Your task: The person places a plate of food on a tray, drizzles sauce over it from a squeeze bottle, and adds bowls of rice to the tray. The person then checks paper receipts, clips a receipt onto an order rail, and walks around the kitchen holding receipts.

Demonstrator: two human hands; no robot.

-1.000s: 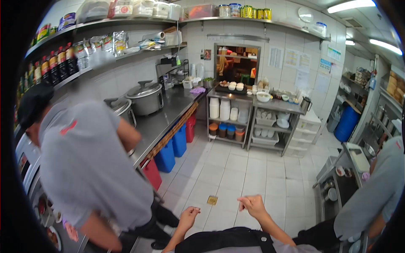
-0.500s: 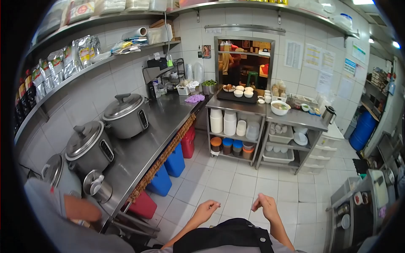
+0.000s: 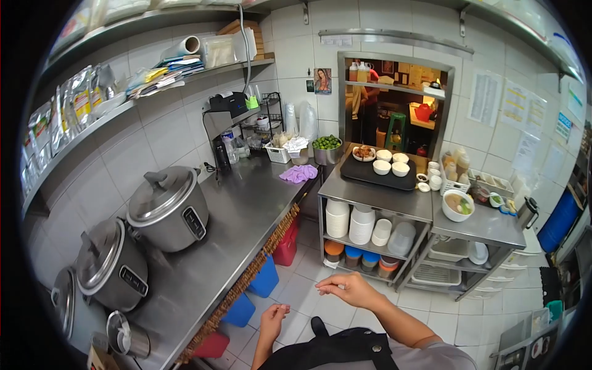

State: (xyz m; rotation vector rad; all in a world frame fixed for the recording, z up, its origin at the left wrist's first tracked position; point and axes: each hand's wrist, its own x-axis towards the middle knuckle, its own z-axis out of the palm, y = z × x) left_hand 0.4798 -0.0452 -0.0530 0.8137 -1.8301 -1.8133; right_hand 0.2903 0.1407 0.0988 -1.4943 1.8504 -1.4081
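My left hand (image 3: 272,319) hangs low over the white floor tiles, fingers loosely curled, holding nothing. My right hand (image 3: 349,288) is raised a little in front of me, fingers apart and empty, pointing left. It is nearest to the steel rack (image 3: 377,196) with stacked white bowls (image 3: 337,217) and lidded tubs (image 3: 358,258). A black tray (image 3: 377,174) with small white bowls sits on the rack's top. A black apron strap (image 3: 336,346) shows at the bottom edge.
A long steel counter (image 3: 234,228) runs along the left with three rice cookers (image 3: 168,208), a purple cloth (image 3: 298,174) and a bowl of limes (image 3: 327,144). Blue and red bins (image 3: 265,279) stand beneath it. A white soup bowl (image 3: 457,205) sits on the right table.
The view has moved forward toward the rack and counter. The person in grey at the left is out of view. My right hand has swung left and my left hand has dropped lower.
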